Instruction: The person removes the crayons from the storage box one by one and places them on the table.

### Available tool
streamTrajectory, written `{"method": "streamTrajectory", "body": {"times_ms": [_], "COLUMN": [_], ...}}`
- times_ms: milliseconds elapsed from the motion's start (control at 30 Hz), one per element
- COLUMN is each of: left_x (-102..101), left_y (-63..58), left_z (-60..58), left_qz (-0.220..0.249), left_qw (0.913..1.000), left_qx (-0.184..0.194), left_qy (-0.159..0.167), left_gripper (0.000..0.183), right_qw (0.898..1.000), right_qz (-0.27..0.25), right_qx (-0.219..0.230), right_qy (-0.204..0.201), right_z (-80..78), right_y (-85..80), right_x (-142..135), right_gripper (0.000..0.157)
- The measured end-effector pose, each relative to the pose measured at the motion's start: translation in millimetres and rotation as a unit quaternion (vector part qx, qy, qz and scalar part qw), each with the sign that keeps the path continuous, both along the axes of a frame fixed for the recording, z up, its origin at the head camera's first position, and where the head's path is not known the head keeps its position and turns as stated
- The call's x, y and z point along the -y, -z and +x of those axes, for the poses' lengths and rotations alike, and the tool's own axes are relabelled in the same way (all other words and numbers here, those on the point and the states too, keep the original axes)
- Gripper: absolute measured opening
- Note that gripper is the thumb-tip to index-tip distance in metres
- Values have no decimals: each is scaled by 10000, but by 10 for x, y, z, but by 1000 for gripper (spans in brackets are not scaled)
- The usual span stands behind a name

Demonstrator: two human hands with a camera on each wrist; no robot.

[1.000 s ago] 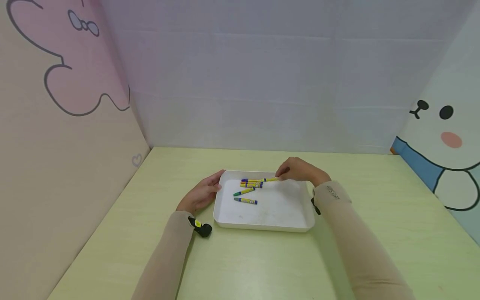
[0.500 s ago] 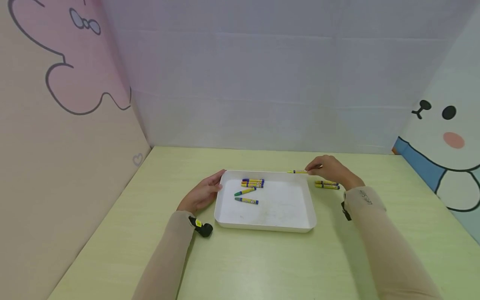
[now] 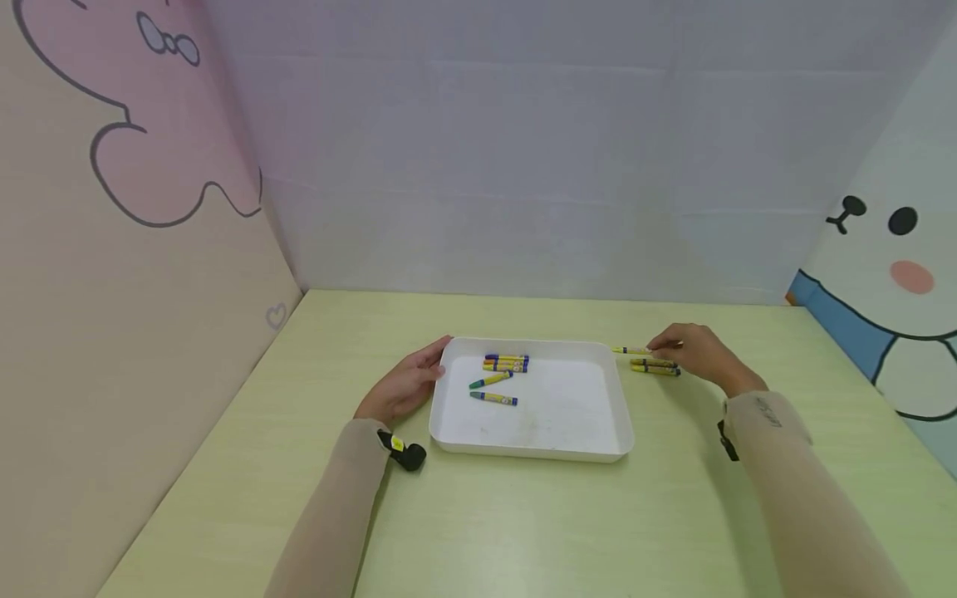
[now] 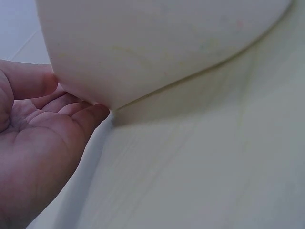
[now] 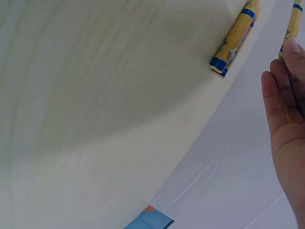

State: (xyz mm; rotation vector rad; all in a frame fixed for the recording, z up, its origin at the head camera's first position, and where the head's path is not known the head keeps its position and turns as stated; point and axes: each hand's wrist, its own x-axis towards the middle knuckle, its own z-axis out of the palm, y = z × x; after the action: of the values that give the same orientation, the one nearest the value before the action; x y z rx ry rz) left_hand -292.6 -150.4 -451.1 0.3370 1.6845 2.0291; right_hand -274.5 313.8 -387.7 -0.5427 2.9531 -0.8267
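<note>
My left hand [image 3: 404,384] grips the left side of a shallow white tray [image 3: 571,415]; in the left wrist view its thumb lies on the wall and the fingers [image 4: 90,117] curl at the bottom edge. Inside the tray lie a tight group of crayons [image 3: 506,363], a green crayon [image 3: 490,379] and a grey-green crayon [image 3: 494,399]. Right of the tray, my right hand [image 3: 703,355] pinches a yellow crayon [image 3: 630,350] by its end, tip pointing left. Two more crayons [image 3: 655,371] rest side by side on the table just below that hand.
The pale yellow-green table [image 3: 508,523] runs back to a light fabric wall [image 3: 478,183]. Side panels with a pink cartoon figure [image 3: 157,166] on the left and a white cartoon face [image 3: 908,241] on the right flank it.
My right hand has carried the yellow crayon out of the tray, over its right rim, and lowered it behind the two crayons on the table. The left hand has stayed on the tray.
</note>
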Motion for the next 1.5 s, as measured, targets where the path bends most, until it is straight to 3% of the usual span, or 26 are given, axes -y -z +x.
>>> {"method": "streamTrajectory", "body": {"times_ms": [400, 767, 1233, 1500], "left_x": [0, 5, 5, 9], "left_y": [4, 10, 3, -9], "left_z": [-22, -12, -25, -15], "left_qz": [-79, -62, -100, -164], "left_qw": [9999, 9999, 9998, 9995], "left_qx": [70, 99, 140, 220], "left_qy": [-82, -89, -85, -161], "left_gripper": [66, 67, 67, 65], "right_qw": [9999, 9998, 9991, 9998], "right_qz": [-63, 106, 62, -87], "right_qx": [157, 155, 397, 188], "right_qy": [-5, 92, 149, 83], "right_z": [143, 130, 146, 126], "right_y": [130, 249, 228, 125], "right_x": [-214, -289, -294, -235], "right_gripper": [20, 18, 20, 26]}}
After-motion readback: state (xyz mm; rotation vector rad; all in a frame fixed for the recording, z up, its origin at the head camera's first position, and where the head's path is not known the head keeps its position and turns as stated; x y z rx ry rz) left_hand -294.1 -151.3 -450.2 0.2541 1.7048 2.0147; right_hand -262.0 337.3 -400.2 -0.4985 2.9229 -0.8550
